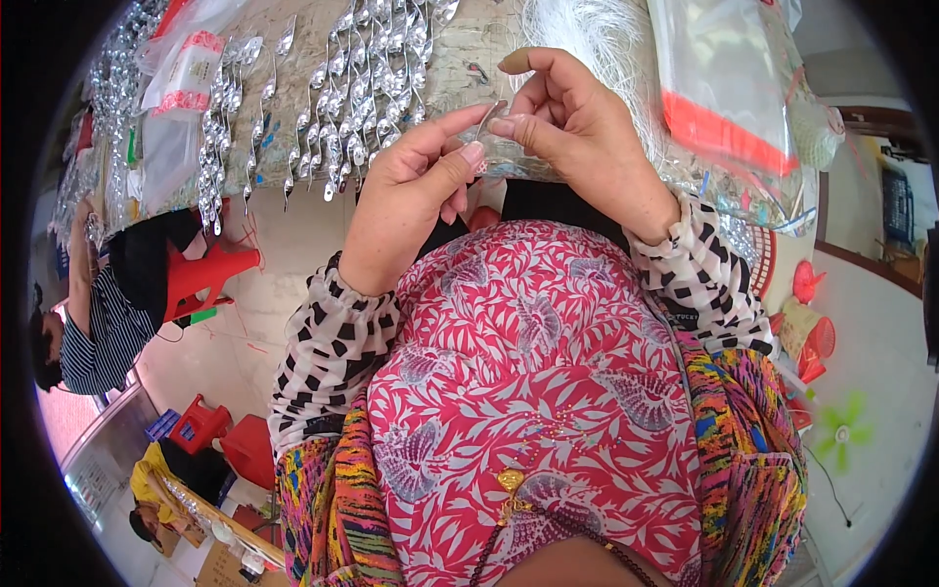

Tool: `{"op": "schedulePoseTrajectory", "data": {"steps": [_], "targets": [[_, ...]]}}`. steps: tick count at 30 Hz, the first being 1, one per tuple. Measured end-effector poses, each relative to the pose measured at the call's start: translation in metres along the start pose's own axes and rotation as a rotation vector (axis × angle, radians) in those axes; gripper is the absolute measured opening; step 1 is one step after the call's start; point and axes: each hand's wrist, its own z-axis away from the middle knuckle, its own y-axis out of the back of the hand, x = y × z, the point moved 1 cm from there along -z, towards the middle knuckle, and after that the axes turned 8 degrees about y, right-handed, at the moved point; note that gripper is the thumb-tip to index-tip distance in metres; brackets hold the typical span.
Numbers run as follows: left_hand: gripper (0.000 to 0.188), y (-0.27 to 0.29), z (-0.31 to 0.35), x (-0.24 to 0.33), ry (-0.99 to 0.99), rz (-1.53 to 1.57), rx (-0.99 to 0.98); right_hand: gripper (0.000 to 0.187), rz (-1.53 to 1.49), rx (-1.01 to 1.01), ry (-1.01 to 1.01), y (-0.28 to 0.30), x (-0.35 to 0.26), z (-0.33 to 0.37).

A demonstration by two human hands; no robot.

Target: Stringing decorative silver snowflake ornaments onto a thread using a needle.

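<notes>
My left hand point(406, 191) and my right hand point(592, 137) meet above the near edge of the table. Between their fingertips is a small, thin, curved metal strip point(486, 121). My right thumb and index finger pinch its upper part, while the other right fingers are curled or raised. The left thumb and index finger close around its lower end, where a small pale bit shows under the thumb. Silver spoon-shaped metal pieces point(364, 93), strung in long strands, hang over the table edge left of my hands. A bundle of white threads point(582, 49) lies behind my right hand.
Clear plastic bags with a red band point(729, 132) lie at the right, and more bags point(186, 88) at the left. A person in a striped shirt point(103, 328) works at the far left, near a red stool point(210, 269). A green fan point(843, 432) stands at right.
</notes>
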Motion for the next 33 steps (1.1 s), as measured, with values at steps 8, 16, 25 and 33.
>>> {"op": "schedulePoseTrajectory", "data": {"steps": [8, 16, 25, 33], "targets": [[0.035, 0.001, -0.003, 0.0, -0.004, -0.053, 0.018, 0.02, -0.35, 0.008, -0.3, -0.001, 0.006, -0.01], [0.038, 0.014, -0.007, -0.002, 0.013, -0.034, 0.073, 0.012, 0.025, 0.082, -0.096, 0.009, 0.034, -0.034], [0.038, 0.025, -0.01, -0.012, 0.072, -0.06, 0.144, 0.012, 0.525, -0.079, 0.257, 0.029, 0.049, -0.031], [0.038, 0.03, -0.006, -0.018, 0.097, -0.091, 0.175, 0.01, 0.776, -0.02, 0.323, 0.031, 0.062, -0.029]]}}
